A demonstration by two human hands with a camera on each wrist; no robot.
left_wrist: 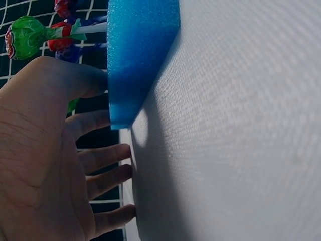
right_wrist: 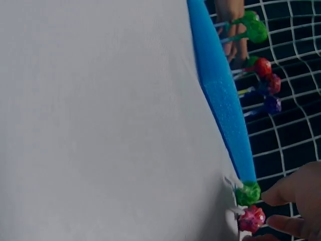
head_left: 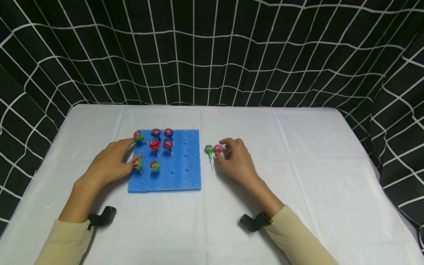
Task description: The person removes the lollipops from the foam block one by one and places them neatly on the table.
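Observation:
A blue foam board (head_left: pixel 180 180) lies left of the table's middle, with several wrapped lollipops standing in it by their sticks. My left hand (head_left: pixel 110 162) rests at its left edge, the thumb beside a green-and-red lollipop (head_left: pixel 137 164) and the index finger near another one (head_left: pixel 138 135). In the left wrist view the fingers look relaxed, holding nothing. To the right of the board, a green lollipop (head_left: pixel 209 149) and a pink lollipop (head_left: pixel 217 148) lie side by side. My right hand (head_left: pixel 236 162) is at the pink one, thumb and index finger parted near its head.
Red lollipops (head_left: pixel 154 144) and dark purple ones (head_left: pixel 155 133) stand in the board's left and middle parts. Small holes (head_left: pixel 171 172) show in its right part. A white cloth (head_left: pixel 298 147) covers the table, and a black curtain with white grid lines (head_left: pixel 212 51) surrounds it.

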